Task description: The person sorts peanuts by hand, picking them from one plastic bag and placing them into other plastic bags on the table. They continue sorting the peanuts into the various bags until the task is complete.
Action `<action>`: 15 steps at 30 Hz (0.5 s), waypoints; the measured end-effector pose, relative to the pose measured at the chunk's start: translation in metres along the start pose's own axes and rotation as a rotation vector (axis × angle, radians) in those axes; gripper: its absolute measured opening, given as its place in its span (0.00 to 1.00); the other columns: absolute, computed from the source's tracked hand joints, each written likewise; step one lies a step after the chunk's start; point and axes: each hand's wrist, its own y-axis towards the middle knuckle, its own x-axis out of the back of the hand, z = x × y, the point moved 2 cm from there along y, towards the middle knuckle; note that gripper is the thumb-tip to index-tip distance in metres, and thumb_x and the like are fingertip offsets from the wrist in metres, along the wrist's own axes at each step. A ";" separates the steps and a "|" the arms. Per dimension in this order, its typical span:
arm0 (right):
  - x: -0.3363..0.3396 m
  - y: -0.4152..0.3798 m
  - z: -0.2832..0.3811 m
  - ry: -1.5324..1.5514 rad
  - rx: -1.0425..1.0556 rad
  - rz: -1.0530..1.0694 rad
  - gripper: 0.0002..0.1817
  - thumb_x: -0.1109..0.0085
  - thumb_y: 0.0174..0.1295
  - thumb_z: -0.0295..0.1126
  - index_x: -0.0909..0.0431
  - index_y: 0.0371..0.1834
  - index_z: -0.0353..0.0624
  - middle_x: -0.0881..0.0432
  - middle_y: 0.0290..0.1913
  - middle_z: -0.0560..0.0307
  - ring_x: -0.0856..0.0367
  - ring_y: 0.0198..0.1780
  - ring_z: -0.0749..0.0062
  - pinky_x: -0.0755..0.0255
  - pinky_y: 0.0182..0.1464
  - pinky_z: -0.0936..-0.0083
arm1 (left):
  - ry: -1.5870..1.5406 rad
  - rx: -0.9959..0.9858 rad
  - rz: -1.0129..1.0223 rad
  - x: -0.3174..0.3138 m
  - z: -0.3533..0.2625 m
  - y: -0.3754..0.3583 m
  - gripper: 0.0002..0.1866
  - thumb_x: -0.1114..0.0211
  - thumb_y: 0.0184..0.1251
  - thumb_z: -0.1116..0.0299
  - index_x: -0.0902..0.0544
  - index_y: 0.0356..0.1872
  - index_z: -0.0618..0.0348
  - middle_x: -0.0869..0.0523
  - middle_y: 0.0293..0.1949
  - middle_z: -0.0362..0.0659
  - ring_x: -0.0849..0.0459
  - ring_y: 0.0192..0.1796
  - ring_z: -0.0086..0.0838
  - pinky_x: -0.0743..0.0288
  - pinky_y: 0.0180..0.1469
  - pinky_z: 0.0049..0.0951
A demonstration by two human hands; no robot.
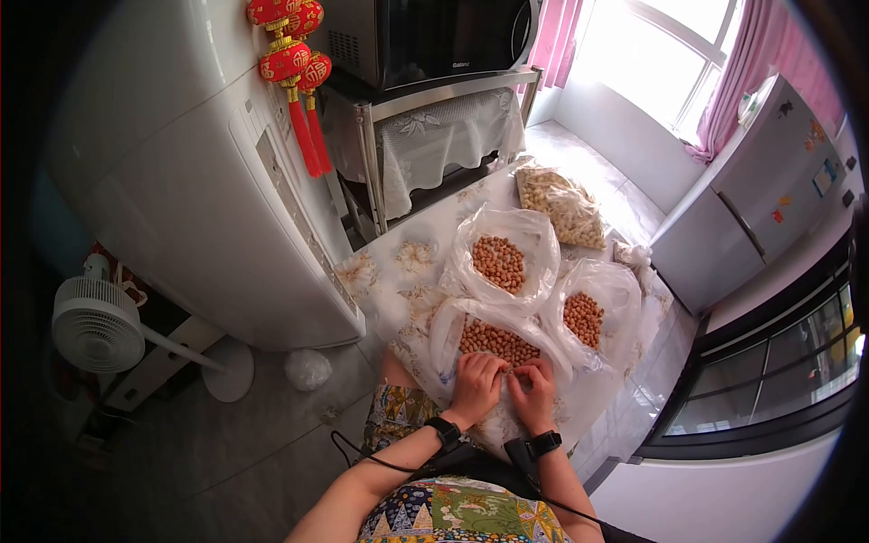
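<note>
Three open clear plastic bags stand on a table. In the nearest bag (441,337) lie reddish-brown nuts (484,338) that look like shelled peanuts. My left hand (477,384) rests at its near edge with fingers curled. Beside it my right hand (534,395) has its fingers closed in a pinch, and the fingertips of both hands nearly meet. Whatever is between them is too small to name. Behind is a second bag (540,228) of nuts, and to the right a third bag (625,299) holds more. A full bag of pale unshelled peanuts (557,204) lies at the far end.
The table has a flower-patterned cover (380,271). A small knotted plastic bag (634,254) is at its right edge. A white appliance (299,262) stands to the left, a microwave (453,41) on a rack behind, a fridge (724,217) to the right. A fan (98,326) stands at left.
</note>
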 end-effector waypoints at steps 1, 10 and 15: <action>0.000 0.000 0.000 0.000 0.000 0.000 0.07 0.27 0.59 0.22 0.15 0.39 0.35 0.19 0.47 0.53 0.16 0.40 0.68 0.20 0.42 0.75 | -0.002 0.000 -0.001 0.000 0.000 0.000 0.11 0.31 0.59 0.77 0.17 0.43 0.55 0.14 0.41 0.41 0.16 0.52 0.40 0.32 0.63 0.45; 0.001 0.000 0.000 -0.010 -0.005 0.011 0.07 0.28 0.60 0.23 0.15 0.39 0.35 0.19 0.47 0.53 0.16 0.40 0.68 0.20 0.42 0.75 | -0.001 0.000 0.002 0.000 0.000 0.000 0.11 0.31 0.60 0.77 0.17 0.43 0.55 0.14 0.41 0.41 0.16 0.52 0.40 0.32 0.63 0.45; 0.001 0.000 0.001 -0.002 0.005 0.006 0.08 0.28 0.59 0.22 0.16 0.39 0.36 0.19 0.46 0.52 0.17 0.40 0.65 0.20 0.41 0.73 | 0.003 -0.003 0.001 -0.001 0.001 0.000 0.10 0.31 0.60 0.77 0.17 0.43 0.55 0.14 0.41 0.41 0.16 0.52 0.40 0.32 0.63 0.44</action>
